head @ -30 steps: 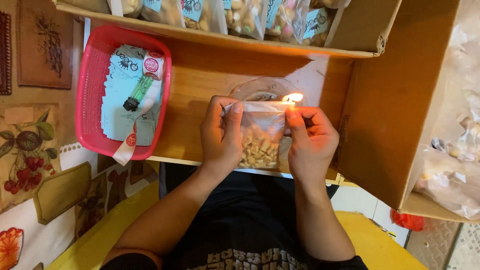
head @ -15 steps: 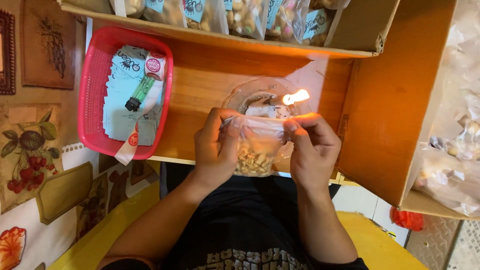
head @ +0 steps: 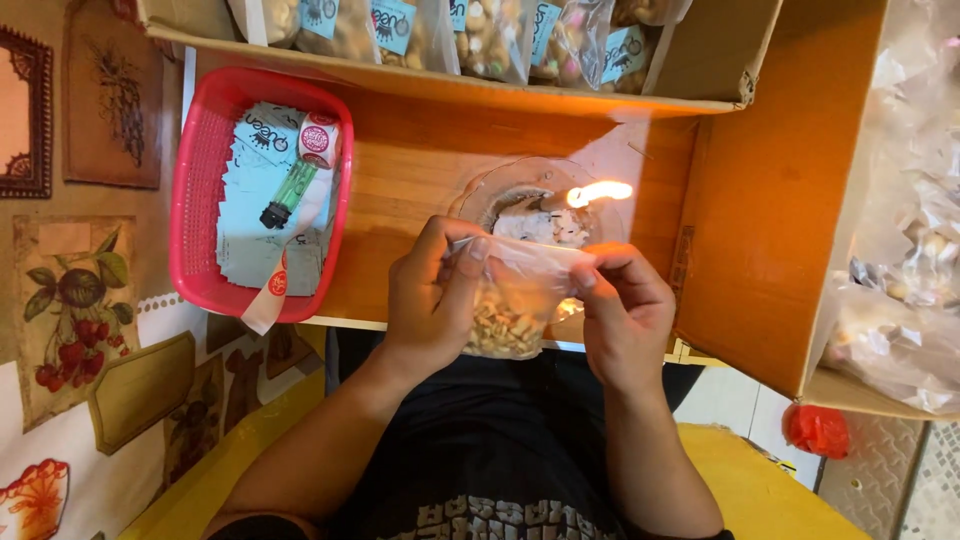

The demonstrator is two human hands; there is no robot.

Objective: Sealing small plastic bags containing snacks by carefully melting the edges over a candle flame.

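Bag of nuts (head: 505, 305) half hidden behind both hands' fingers (head: 462, 270) clamped on top edge.

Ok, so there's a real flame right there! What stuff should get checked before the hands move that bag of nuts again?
1. Both hands grip the bag: ok. The left hand and right hand pinch the top corners of the clear bag of nuts.
2. Bag top away from the flame: ok. The flame burns beyond the bag, not touching it.
3. Fingers away from the flame: ok, though the right hand is the nearer one.
4. Candle sits steady in the glass dish: cannot tell.
5. Bag top sealed: cannot tell, the edge is blurred.
6. Green lighter out of the way: ok, it lies in the red basket.
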